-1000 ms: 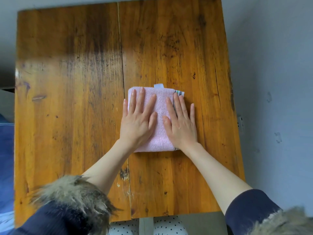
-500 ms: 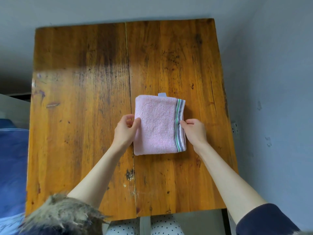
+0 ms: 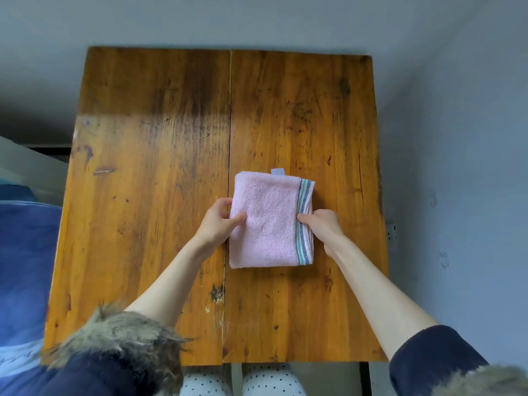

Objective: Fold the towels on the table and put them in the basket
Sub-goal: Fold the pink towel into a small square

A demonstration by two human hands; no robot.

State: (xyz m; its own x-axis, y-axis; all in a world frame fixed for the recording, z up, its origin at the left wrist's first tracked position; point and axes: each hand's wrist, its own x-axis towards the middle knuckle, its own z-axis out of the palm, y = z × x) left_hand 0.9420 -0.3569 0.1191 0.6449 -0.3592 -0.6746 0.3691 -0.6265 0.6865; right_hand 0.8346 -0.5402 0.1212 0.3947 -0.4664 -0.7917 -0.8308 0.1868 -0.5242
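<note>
A pink towel (image 3: 268, 224), folded into a small rectangle with green and grey stripes along its right edge and a white tag at the top, lies on the wooden table (image 3: 157, 195). My left hand (image 3: 218, 221) grips its left edge, thumb on top and fingers under. On the striped right edge my right hand (image 3: 321, 224) pinches the cloth, thumb on top. No basket is in view.
A blue cushion or bedding (image 3: 25, 267) lies to the left of the table. A grey wall (image 3: 457, 167) runs close along the table's right side and behind it. My fur-trimmed dark sleeves hang over the table's near edge.
Both hands went from lying flat on the towel to gripping its left and right edges. My head has pulled back, so more of the table shows.
</note>
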